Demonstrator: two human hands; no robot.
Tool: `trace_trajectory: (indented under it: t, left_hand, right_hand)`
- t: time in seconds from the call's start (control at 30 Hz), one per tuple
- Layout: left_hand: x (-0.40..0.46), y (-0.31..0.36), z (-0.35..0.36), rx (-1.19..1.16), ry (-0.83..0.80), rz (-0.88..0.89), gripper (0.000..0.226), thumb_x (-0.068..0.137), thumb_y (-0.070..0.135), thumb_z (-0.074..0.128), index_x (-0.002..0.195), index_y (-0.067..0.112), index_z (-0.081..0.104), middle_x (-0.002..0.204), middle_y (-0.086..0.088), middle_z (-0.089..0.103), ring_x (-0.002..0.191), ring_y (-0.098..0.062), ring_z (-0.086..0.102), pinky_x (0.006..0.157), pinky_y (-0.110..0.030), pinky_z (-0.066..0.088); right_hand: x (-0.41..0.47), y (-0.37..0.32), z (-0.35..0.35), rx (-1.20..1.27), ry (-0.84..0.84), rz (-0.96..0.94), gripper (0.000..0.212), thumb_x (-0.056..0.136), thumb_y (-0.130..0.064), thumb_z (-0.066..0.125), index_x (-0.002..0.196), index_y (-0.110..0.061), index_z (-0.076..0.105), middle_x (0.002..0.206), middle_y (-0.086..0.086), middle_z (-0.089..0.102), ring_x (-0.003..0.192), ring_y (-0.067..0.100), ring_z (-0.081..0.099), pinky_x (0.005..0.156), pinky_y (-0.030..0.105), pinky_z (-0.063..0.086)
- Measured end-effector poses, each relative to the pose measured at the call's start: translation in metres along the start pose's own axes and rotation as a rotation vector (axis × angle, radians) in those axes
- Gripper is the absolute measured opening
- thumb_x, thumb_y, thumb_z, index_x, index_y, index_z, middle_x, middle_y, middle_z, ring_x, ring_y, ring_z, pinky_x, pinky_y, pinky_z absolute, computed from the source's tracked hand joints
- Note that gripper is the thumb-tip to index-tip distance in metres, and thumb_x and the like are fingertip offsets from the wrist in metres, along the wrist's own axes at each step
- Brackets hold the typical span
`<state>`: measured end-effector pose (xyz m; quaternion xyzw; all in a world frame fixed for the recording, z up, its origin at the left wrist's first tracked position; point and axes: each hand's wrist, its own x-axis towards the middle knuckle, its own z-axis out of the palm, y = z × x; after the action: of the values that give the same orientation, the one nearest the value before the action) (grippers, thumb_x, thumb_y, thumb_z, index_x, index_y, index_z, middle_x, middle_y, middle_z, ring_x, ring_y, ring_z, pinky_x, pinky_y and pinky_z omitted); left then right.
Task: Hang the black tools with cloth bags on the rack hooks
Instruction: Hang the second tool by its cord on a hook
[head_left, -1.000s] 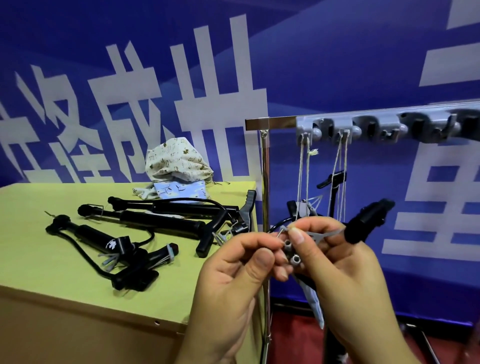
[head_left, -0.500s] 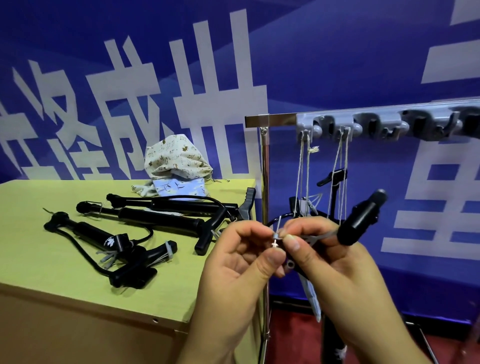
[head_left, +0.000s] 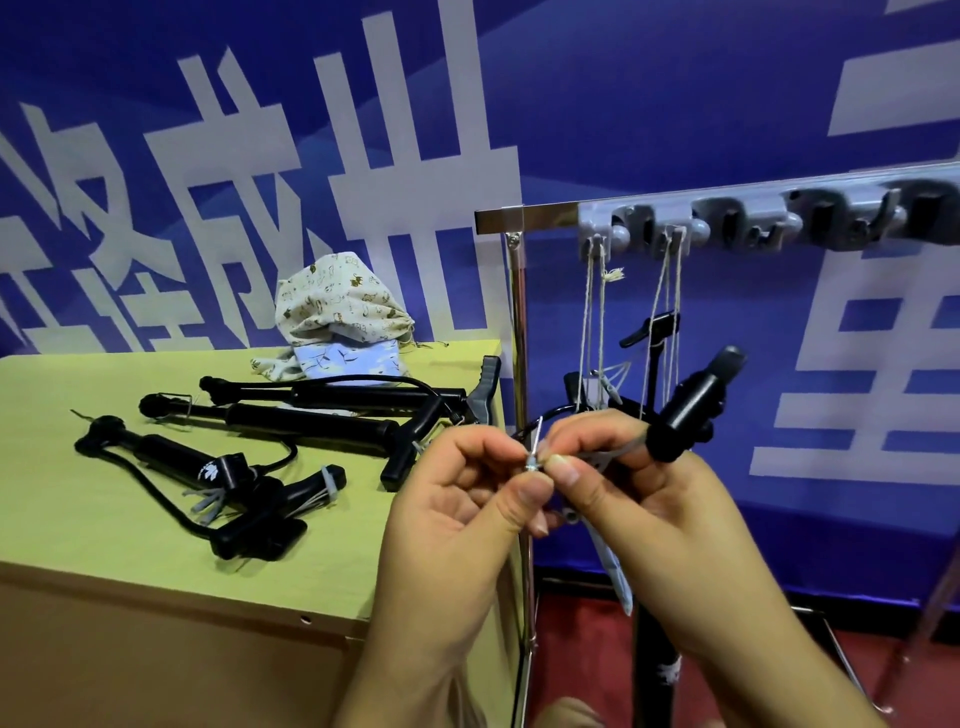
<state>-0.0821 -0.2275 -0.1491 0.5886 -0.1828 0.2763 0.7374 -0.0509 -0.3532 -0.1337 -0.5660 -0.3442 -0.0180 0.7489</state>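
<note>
My left hand (head_left: 467, 499) and my right hand (head_left: 639, 493) meet in front of the rack's metal post, both pinching a thin grey tie (head_left: 535, 457) fastened to a black tool (head_left: 693, 408). That tool's handle angles up to the right out of my right hand, and a pale cloth bag (head_left: 615, 571) hangs below it. Behind my hands, two black tools (head_left: 652, 332) dangle on strings from the first grey hooks (head_left: 670, 228) of the rack. Three more black tools (head_left: 311, 421) lie on the yellow-green table (head_left: 104, 525).
A heap of patterned cloth bags (head_left: 337, 306) sits at the table's back edge. The rack's chrome post (head_left: 519, 364) stands against the table's right side. Several grey hooks (head_left: 831, 218) further right carry nothing. A blue banner wall is behind; red floor below.
My hands have risen slightly with the tool, and the fingertips have closed onto the thin tie between them. The tool's handle now tilts a little higher.
</note>
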Motion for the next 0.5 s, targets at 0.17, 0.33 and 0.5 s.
trace_trajectory:
  t: [0.17,0.33,0.5]
  left_hand:
    - [0.006,-0.022,-0.012,0.102,0.037,-0.016,0.054,0.049,0.059,0.082,0.092,0.031,0.063,0.082,0.008,0.068,0.074,-0.003,0.063,0.066,-0.014,0.05]
    - [-0.014,-0.07,0.001,0.304,-0.286,-0.376,0.075,0.046,0.049,0.088,0.102,0.019,0.048,0.092,0.019,0.065,0.084,0.015,0.059,0.074,-0.004,0.043]
    - [-0.023,-0.067,0.038,0.29,-0.338,-0.435,0.051,0.078,-0.004,0.065,0.069,0.045,0.065,0.057,0.042,0.056,0.063,0.027,0.051,0.066,0.0,0.04]
  right_hand:
    - [0.015,-0.015,0.004,0.034,0.01,0.068,0.007,0.084,-0.002,0.061,0.08,-0.008,0.062,0.069,-0.002,0.065,0.066,0.005,0.06,0.064,0.015,0.049]
    - [0.036,-0.035,0.009,0.08,-0.171,0.137,0.014,0.088,-0.003,0.057,0.079,-0.014,0.058,0.075,0.0,0.064,0.073,0.009,0.063,0.07,0.019,0.053]
    - [0.038,-0.041,0.005,0.184,-0.427,0.252,0.009,0.092,-0.012,0.051,0.092,-0.007,0.059,0.089,0.012,0.062,0.088,0.026,0.062,0.088,0.039,0.05]
